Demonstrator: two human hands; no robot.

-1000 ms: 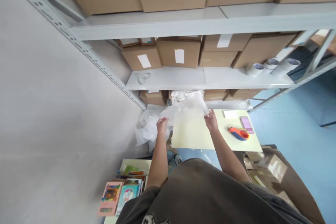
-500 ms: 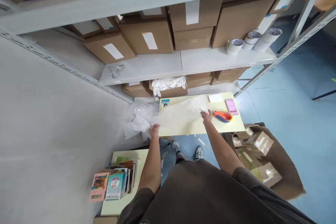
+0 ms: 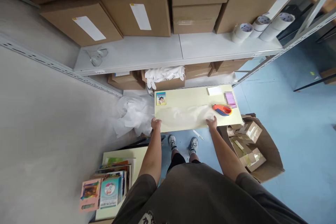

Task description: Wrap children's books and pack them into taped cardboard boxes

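Observation:
A thin, see-through white packing sheet lies stretched along the near part of a pale yellow table. My left hand is closed on its left end at the table's front edge. The other end is pinched in my right hand, below an orange and blue tape dispenser. At the table's far left corner lies a small picture book, uncovered by the sheet. A white pad and a blurred pink item are towards the back right.
Crumpled white sheets heap left of the table. Behind stands a shelf with cardboard boxes and tape rolls. A large carton of small boxes is at right; books sit on a lower-left table.
Both hands have come nearer to me, lowering the sheet onto the front of the table. The small book now shows fully. My view has shifted closer to the shelf.

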